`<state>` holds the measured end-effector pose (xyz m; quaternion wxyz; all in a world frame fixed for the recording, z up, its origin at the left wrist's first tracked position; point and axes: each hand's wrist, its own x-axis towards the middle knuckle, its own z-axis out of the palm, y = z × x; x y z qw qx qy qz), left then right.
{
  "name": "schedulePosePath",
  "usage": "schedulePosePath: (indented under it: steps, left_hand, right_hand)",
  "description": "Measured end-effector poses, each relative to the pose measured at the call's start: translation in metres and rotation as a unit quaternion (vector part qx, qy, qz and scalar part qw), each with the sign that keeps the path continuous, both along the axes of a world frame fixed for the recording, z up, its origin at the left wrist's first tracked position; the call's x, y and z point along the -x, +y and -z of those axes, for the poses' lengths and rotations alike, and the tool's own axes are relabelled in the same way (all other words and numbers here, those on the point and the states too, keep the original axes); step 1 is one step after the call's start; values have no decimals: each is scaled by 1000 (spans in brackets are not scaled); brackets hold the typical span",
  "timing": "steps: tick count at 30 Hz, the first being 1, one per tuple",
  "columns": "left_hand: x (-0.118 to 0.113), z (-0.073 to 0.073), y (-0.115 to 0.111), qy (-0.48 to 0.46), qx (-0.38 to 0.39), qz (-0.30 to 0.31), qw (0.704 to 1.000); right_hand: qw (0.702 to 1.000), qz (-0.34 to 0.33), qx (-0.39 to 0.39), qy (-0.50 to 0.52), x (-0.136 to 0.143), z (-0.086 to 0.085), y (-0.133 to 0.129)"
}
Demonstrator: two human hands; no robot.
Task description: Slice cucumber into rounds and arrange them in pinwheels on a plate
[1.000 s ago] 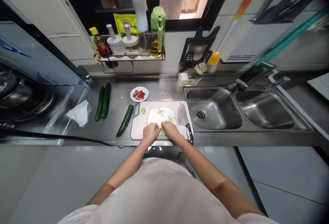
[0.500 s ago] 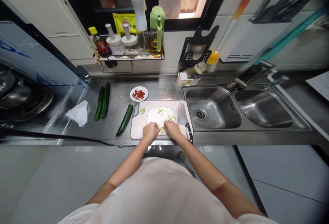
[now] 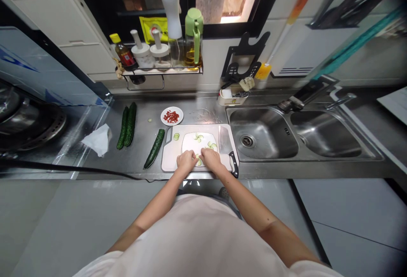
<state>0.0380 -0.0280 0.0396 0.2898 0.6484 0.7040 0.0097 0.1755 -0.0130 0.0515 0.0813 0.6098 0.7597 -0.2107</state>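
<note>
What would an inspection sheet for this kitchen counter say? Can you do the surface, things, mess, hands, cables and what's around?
Surface: steel counter; shiny spots behind the board, perhaps water.
Things in use: square plate on the board, with slices in swirls; knife on the board's right side.
Clutter: crumpled paper at left; small pale bit left of the round plate.
Hands: left hand and right hand at the square plate's near edge, fingers curled; grip unclear.
Cables: black cord along the front left.
Surroundings: three cucumbers left of the board; sink at right; shelf with bottles behind.
</note>
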Motion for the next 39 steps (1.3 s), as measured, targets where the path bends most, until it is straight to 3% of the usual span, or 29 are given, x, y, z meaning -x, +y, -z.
schedulePosePath:
  steps: [9,13,18,23,39]
  left_hand:
    - [3,5,-10,-1,-48,25,999]
    - [15,9,-15,-39,-112,34,992]
    - [25,14,-24,-41,-196,133,971]
    - [24,20,-27,-14,-200,175,964]
    - [23,25,-27,31,-184,218,958]
  right_hand:
    - [1000,-11,-14,4,-2,1,-2]
    - [998,2,-48,34,-9,3,-6]
    - [997,-4,-59,40,-17,3,-14]
    - [997,-34,-52,37,-17,5,-21]
    - [998,-57,-24,5,-14,8,-22]
